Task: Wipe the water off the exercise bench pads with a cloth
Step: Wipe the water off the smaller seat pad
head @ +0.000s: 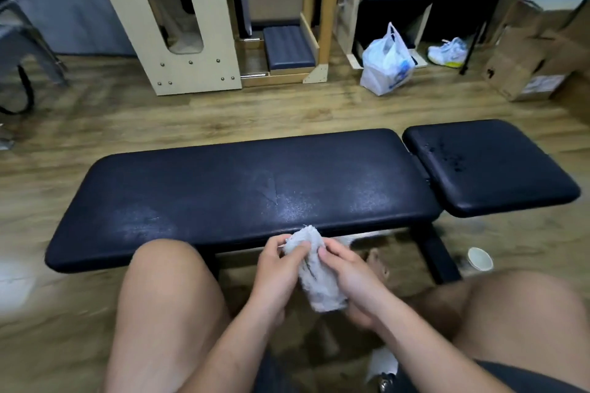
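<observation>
We see a wooden floor (287,112) with a black exercise bench standing on it. The long pad (249,182) lies across the middle of our view. The small pad (498,175) sits just beside its right end, with a thin gap between them. The long pad has pale, dull patches in the middle and near its near edge. We think these are thin wet smears, but we cannot be sure.

A person sits in front of the bench, with the knees close to the near edge. The left hand (277,268) and the right hand (348,274) are together just in front of that edge, a bit right of the middle. Both hands have their fingers curled round a white cloth (314,268), which is bunched into a roll between them. The top of the cloth comes close to the edge of the long pad, and we cannot tell if it touches.

A paper cup (480,259) stands on the floor by the bench leg, under the right end. The smallest things are the dark water drops (447,156) on the small pad, near its left edge and far left corner.

We think the person is getting the cloth ready, bunching it so a good side faces out. No wiping is going on right now. Next, we think one hand needs to carry the cloth over to the right, press it flat on the drops and rub across the small pad. After that the dull patches on the long pad may need a rub too
</observation>
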`<state>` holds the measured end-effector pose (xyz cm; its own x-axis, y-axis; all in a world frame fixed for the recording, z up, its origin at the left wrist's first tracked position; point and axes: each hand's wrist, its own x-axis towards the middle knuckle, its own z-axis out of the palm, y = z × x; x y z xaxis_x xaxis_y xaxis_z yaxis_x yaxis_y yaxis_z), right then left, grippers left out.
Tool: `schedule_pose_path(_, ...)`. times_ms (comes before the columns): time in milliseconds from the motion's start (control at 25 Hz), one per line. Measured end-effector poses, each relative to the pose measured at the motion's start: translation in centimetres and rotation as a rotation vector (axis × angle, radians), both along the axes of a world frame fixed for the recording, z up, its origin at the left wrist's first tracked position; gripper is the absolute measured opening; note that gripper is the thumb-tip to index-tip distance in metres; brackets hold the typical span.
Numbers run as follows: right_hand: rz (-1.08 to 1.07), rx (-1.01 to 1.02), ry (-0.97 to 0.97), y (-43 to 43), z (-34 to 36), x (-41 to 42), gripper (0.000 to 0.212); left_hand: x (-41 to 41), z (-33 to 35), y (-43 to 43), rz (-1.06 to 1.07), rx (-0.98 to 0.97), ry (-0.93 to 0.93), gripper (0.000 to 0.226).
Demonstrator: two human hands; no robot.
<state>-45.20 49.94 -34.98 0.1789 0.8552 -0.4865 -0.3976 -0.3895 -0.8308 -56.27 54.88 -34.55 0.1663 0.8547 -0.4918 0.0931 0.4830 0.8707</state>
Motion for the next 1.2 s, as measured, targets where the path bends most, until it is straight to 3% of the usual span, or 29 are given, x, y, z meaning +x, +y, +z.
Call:
schedule_pose_path(80,-0.013,-0.006,0.282,-0.9,1.2,1.9,0.026,0.0,0.4,-0.3,-0.024,-0.136,-0.18,0.019)
schedule_pose_path(200,-0.025,0.027,0.35,-2.0,1.9,3.5,0.028,0.5,0.7,-1.0,-0.124,-0.13,-0.204,0.023)
schedule_pose_path(240,-0.021,0.038,0.242,-1.9,1.7,3.6,0.025,0.7,0.6,-1.2,-0.102,-0.095,-0.184,0.021)
schedule_pose_path(360,-0.052,0.096,-0.446,-2.0,0.5,3.8,0.026,0.8,0.0,-1.0,-0.004,-0.055,-0.151,0.022)
schedule_pose_path(440,0.031,0.163,-0.654,-2.3,0.2,3.8,0.028,0.6,-0.3,-0.6,-0.033,-0.041,-0.147,0.025)
schedule_pose_path(520,0.205,0.172,-0.722,-2.6,0.6,3.2,0.025,0.6,-0.6,-0.6,-0.115,-0.015,-0.141,0.023)
schedule_pose_path(600,0.222,0.162,-0.593,-2.7,0.7,3.2,0.027,1.0,-0.8,-0.7,-0.178,0.034,-0.132,0.015)
schedule_pose_path(720,0.052,0.149,-0.255,-2.4,0.1,4.3,0.022,1.7,-0.6,-0.1,-0.194,0.044,-0.168,0.014)
schedule_pose_path(840,-0.138,0.012,0.013,-2.4,-0.4,6.9,0.02,2.2,0.1,0.9,-0.128,0.019,-0.223,0.014)
schedule_pose_path(920,-0.236,-0.076,0.047,-2.6,-1.1,8.2,0.018,2.4,0.1,1.4,-0.105,-0.011,-0.261,0.013)
schedule_pose_path(1040,-0.219,-0.105,-0.336,-3.2,-1.9,8.6,0.039,2.7,-0.4,1.2,-0.237,0.017,-0.256,0.01)
schedule_pose_path(1200,0.203,0.109,-0.729,-3.1,-2.5,8.4,0.064,3.3,-0.9,0.2,-0.584,0.283,-0.068,0.012)
